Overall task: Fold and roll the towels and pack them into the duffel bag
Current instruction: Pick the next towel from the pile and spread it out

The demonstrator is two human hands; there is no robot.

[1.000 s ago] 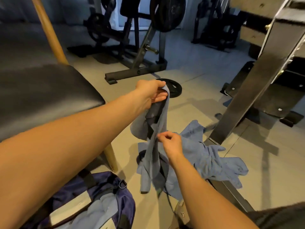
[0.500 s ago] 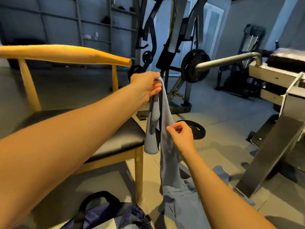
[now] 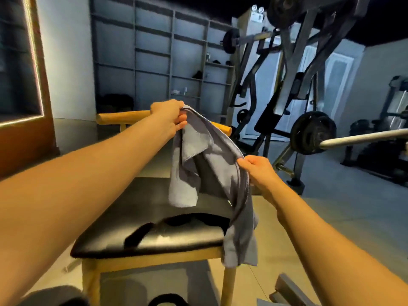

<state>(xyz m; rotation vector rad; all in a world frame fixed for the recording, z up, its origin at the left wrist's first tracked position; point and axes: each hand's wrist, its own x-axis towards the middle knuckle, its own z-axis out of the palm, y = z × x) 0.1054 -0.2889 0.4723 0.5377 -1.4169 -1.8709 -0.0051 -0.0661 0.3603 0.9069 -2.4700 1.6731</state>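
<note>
A grey-blue towel [image 3: 212, 160] hangs in the air over the chair's black seat. My left hand [image 3: 170, 113] grips its top corner, high and to the left. My right hand [image 3: 257, 168] pinches the towel's edge lower down on the right, so the edge stretches slanting between both hands. The rest of the cloth droops in folds past the seat's right front corner. A dark curved bit at the bottom edge [image 3: 167, 300] may be the duffel bag's strap; the bag itself is out of view.
A wooden chair [image 3: 154, 259] with a black padded seat stands right in front of me. Weight machines [image 3: 291, 89] and a barbell with plates [image 3: 313, 133] fill the right side. Grey shelving [image 3: 154, 62] lines the back wall. A bench part lies at lower right [image 3: 287, 290].
The towel has been lifted off the floor pile and up over the chair seat. My hands have moved apart, spreading its top edge. The view has tilted up, so the bag and floor towels dropped out.
</note>
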